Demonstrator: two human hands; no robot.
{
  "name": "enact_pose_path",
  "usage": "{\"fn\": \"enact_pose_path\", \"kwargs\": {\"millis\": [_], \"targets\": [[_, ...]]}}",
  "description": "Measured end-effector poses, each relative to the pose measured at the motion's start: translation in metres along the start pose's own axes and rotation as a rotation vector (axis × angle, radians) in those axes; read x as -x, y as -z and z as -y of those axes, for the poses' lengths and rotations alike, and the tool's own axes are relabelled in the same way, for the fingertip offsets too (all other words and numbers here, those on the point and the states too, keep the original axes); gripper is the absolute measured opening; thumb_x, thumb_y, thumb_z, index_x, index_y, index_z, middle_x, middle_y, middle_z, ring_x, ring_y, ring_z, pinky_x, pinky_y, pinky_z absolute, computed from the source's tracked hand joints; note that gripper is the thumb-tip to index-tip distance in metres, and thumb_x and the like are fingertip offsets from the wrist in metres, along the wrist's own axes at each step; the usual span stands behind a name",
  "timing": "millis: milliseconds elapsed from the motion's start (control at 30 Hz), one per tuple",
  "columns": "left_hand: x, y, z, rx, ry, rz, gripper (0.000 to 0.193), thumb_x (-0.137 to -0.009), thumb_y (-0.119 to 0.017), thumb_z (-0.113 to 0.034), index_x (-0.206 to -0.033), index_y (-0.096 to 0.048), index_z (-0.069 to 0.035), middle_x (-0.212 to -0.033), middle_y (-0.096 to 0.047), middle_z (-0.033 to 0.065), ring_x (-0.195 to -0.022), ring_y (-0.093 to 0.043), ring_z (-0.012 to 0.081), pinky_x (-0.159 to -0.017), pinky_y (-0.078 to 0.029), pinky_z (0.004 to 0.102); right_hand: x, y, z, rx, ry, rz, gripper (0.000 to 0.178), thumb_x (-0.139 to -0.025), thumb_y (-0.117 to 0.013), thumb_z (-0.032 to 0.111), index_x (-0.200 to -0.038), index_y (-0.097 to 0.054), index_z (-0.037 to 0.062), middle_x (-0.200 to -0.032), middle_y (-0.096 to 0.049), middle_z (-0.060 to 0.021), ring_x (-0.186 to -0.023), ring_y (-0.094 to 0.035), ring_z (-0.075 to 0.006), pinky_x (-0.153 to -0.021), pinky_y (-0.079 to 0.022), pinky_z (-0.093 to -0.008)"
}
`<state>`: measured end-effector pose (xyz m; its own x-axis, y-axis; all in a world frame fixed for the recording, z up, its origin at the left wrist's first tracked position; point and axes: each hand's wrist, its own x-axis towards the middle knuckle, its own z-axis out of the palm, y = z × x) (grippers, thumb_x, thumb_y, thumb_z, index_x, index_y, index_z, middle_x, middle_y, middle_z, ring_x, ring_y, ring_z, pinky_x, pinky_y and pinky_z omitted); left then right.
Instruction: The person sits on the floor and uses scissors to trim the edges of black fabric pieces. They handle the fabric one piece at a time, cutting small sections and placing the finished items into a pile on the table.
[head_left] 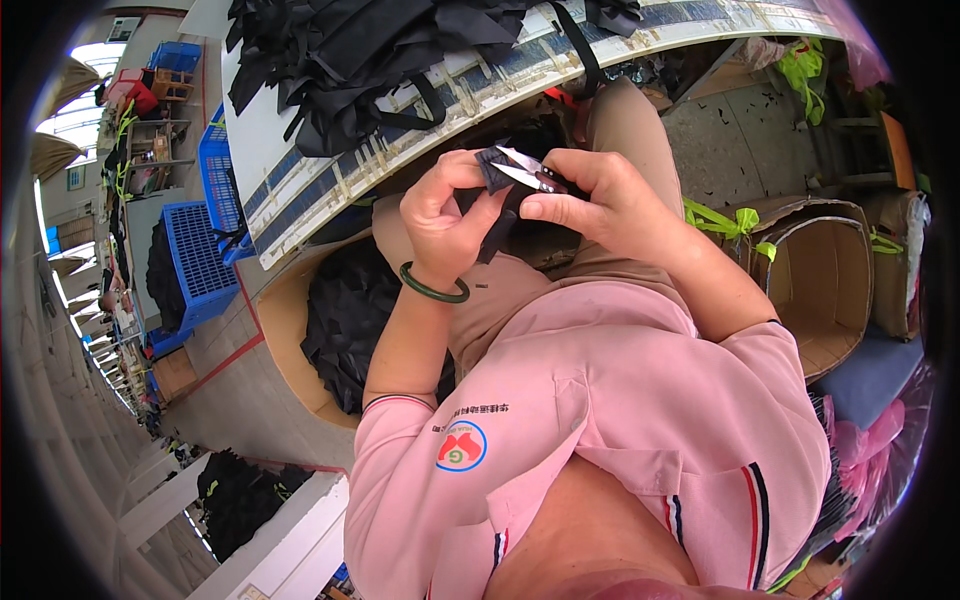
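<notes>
My left hand (pixel 440 212) pinches a small black fabric piece (pixel 493 170) between thumb and fingers, above my lap. A loose dark part of it seems to hang below the fingers. My right hand (pixel 607 195) is closed on a pair of thread snips (pixel 530 176), whose two pale blades stand apart and point left at the fabric. The blade tips reach the fabric's edge; whether they touch it I cannot tell. A green bangle (pixel 434 291) circles my left wrist.
A worn table (pixel 345 200) ahead of me carries a heap of black fabric pieces (pixel 350 60). Left of my lap, a cardboard box (pixel 285 318) holds more black pieces. Blue plastic crates (pixel 203 262) stand farther left. At right is an open cardboard box (pixel 815 290).
</notes>
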<state>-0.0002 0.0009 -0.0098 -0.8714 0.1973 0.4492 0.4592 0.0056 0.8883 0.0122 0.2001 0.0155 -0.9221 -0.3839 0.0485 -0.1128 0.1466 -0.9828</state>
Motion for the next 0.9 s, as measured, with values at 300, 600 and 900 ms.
{"fn": "enact_pose_path", "kwargs": {"millis": [300, 600, 900], "targets": [[-0.004, 0.007, -0.006, 0.202, 0.170, 0.072, 0.013, -0.076, -0.067, 0.010, -0.085, -0.063, 0.002, -0.097, -0.068, 0.0154, -0.090, -0.063, 0.0196, -0.083, -0.048, 0.0314, 0.003, 0.014, -0.001, 0.137, -0.017, 0.047, 0.045, -0.083, -0.071, 0.038, -0.072, -0.054, -0.0020, -0.054, -0.043, -0.0112, -0.050, -0.036, -0.0167, -0.048, -0.035, -0.0340], [-0.006, 0.012, -0.002, 0.183, 0.181, 0.194, 0.011, -0.076, -0.066, 0.009, -0.082, -0.059, 0.003, -0.099, -0.066, 0.0186, -0.091, -0.063, 0.0218, -0.084, -0.049, 0.0326, 0.003, 0.021, 0.006, 0.220, -0.040, 0.106, 0.040, -0.083, -0.072, 0.033, -0.077, -0.055, -0.0018, -0.058, -0.041, -0.0047, -0.056, -0.036, -0.0115, -0.050, -0.033, -0.0305], [-0.006, 0.012, -0.003, 0.187, 0.213, 0.213, 0.011, -0.076, -0.065, 0.009, -0.082, -0.060, 0.003, -0.098, -0.066, 0.0182, -0.089, -0.063, 0.0202, -0.082, -0.049, 0.0311, 0.004, 0.023, 0.000, 0.185, -0.028, 0.123, 0.040, -0.083, -0.072, 0.033, -0.077, -0.055, -0.0020, -0.058, -0.041, -0.0056, -0.055, -0.035, -0.0128, -0.050, -0.033, -0.0312]]}}
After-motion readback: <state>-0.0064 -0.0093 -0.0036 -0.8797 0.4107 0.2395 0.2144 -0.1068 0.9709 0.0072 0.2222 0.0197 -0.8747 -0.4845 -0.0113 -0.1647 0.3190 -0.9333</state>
